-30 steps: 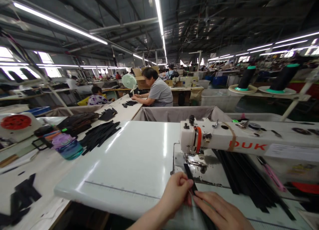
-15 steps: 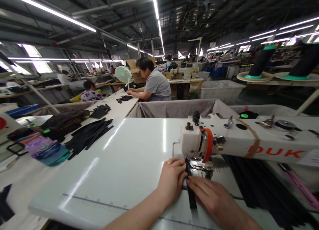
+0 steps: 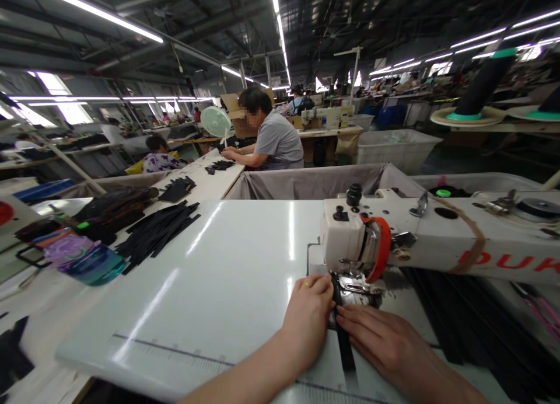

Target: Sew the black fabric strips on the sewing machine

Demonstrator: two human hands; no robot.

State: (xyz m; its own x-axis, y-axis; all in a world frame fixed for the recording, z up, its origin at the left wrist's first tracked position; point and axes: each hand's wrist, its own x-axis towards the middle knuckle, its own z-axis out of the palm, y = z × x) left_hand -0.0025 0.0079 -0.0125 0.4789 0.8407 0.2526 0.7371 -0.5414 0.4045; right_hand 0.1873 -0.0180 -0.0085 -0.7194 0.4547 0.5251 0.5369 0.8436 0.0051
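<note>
Black strip [image 3: 347,354] steadied at the sewing machine [image 3: 343,237]

Closest in, the strip's loose tail is laid on the pale tabletop [image 3: 240,264], its tip blurred, and it is best kept straight here so that no twist is carried up towards the needle area. Just beyond, the strip is met from its right side by the right hand [image 3: 385,337]: palm turned down, forearm angled in from the lower right, fingers held nearly straight and close together, tips at the edge. Opposite, the left hand [image 3: 308,313] is set slightly farther up, forearm slanted in from the lower left, fingers curled and bunched at the strip's left edge; whether the strip is pinched or only pressed by either hand cannot be told. Light, even pressure would be well judged, with fingertips kept clear of the shiny metal fitting [image 3: 356,285] right beside the strip. Its far end is lost at the machine's head, and the needle cannot be made out. To the right, more black strips [image 3: 464,328] are fanned out from beneath the machine; farther off, past a cloth-lined bin [image 3: 306,182], a bench [image 3: 228,181] is being worked at by a person in grey [image 3: 280,141]
</note>
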